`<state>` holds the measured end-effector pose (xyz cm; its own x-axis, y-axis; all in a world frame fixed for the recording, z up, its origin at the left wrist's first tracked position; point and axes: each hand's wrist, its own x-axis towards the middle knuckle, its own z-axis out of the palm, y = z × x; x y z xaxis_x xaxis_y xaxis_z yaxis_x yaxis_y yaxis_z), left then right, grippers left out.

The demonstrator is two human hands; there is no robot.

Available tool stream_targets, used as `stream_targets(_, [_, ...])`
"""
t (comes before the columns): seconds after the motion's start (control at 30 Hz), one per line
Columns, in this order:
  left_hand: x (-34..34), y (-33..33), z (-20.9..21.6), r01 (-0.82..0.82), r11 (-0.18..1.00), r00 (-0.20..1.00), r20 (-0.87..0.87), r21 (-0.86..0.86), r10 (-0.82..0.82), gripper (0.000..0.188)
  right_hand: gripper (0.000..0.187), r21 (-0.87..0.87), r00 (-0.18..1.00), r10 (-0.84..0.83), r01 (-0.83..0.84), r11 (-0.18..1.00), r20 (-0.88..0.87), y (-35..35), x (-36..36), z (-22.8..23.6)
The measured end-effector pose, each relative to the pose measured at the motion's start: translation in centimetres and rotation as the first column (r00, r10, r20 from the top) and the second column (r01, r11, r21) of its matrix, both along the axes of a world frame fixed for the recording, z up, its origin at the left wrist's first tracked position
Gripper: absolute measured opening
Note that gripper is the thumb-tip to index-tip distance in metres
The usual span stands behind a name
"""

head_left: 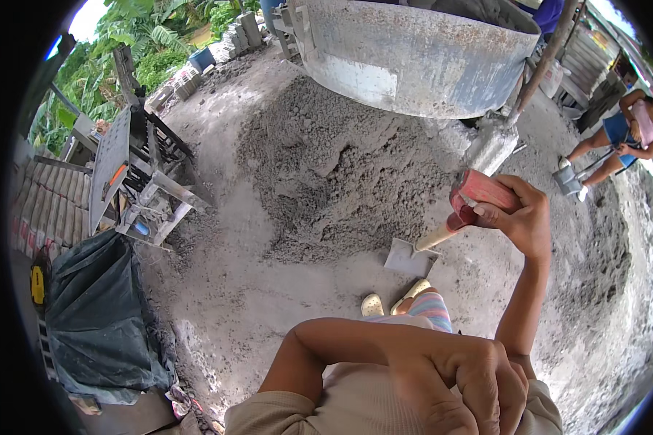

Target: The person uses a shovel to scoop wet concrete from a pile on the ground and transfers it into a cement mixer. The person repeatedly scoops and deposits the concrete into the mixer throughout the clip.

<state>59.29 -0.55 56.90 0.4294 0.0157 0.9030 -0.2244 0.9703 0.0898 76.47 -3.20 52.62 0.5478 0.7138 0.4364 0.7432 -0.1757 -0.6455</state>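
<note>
My right hand is raised in front of me, fingers wrapped round the worn red grip of a shovel. Its pale shaft drops away from me, and the flat grey blade rests on the ground at the near edge of a heap of grey sand or mortar mix. Close to the camera, my left hand lies across my chest beside my right arm, its fingers curled. Whatever those fingers hold, if anything, is hidden.
A large round metal tub stands behind the heap. To the left are a metal-topped stand, stacked sacks and a dark tarp. At far right another person holds a shovel. My pale clogs stand near the blade.
</note>
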Motion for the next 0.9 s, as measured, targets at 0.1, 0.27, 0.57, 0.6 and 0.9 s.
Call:
stream_targets(0.1, [0.2,0.8,0.7,-0.118,0.992,0.972,0.210,0.049,0.105,0.021,0.038,0.042,0.998,0.003,-0.001,0.999,-0.062,-0.9,0.0,0.3])
stream_targets(0.27, [-1.0,2.8,0.0,-0.265,0.775,0.954,0.270,0.574,0.127,0.020,0.039,-0.026,0.999,-0.023,0.024,0.999,0.036,-2.1,1.6,0.1])
stream_targets(0.57, [-3.9,3.5,0.3,-0.473,0.544,0.876,0.437,0.693,0.204,0.017,0.040,0.003,0.997,-0.063,0.063,0.998,0.051,-3.6,1.2,0.8])
stream_targets(0.6, [-4.1,3.6,0.2,-0.481,0.525,0.872,0.447,0.702,0.202,0.016,0.040,-0.015,0.996,-0.071,0.072,0.997,0.048,-3.9,1.1,1.1])
stream_targets(0.9, [-4.2,8.3,-7.7,-0.299,0.435,0.906,0.110,0.849,0.409,0.021,0.040,-0.051,0.998,0.025,-0.022,0.998,0.054,-2.7,0.4,-0.3])
